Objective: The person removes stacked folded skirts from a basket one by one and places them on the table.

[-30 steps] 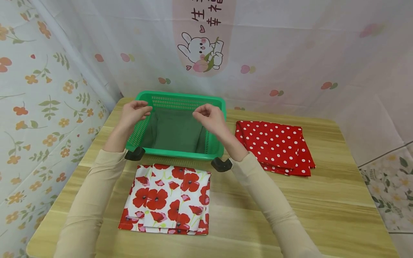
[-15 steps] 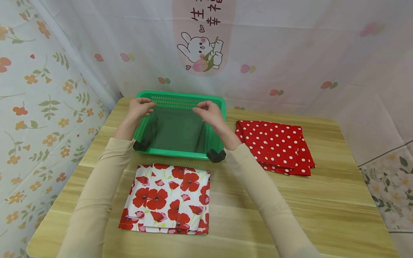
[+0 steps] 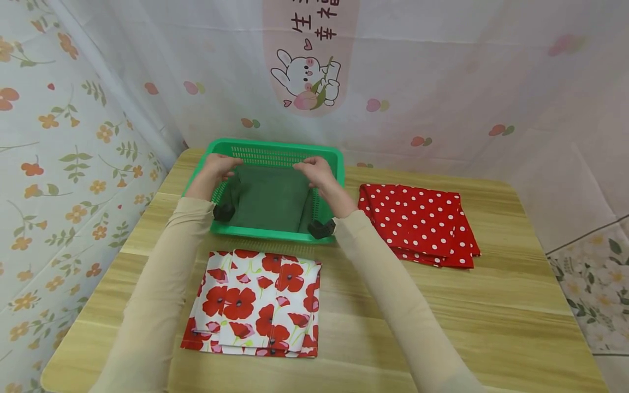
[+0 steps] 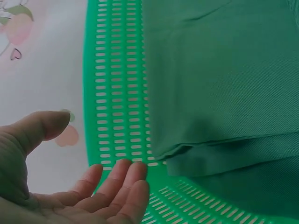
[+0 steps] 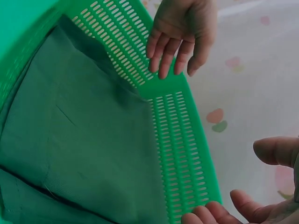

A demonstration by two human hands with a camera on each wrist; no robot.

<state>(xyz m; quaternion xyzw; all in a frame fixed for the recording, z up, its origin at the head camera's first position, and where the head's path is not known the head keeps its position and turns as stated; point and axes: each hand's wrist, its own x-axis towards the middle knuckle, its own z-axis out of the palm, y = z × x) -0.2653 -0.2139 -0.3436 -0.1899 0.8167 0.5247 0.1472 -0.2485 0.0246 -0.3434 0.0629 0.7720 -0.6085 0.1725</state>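
Note:
A dark green folded cloth (image 3: 270, 199) lies in the bottom of a green plastic basket (image 3: 265, 234) at the back left of the table. Above the basket's left side hovers my left hand (image 3: 216, 168); the left wrist view shows its fingers (image 4: 117, 186) relaxed, thumb well apart, nothing between them. My right hand (image 3: 316, 172) is over the basket's right side, and in the right wrist view its thumb and fingers (image 5: 208, 214) are also spread and hold nothing. The cloth's folded edges show between the two hands.
A white cloth with red poppies (image 3: 255, 305) lies folded in front of the basket. To the basket's right is a folded red cloth with white dots (image 3: 415, 218). A printed curtain (image 3: 432, 82) hangs right behind the wooden table (image 3: 393, 338).
My left hand has drifted right, further over the basket. The right forearm has shifted a little forward and left, bringing the hands closer together. The cloths have stayed in place.

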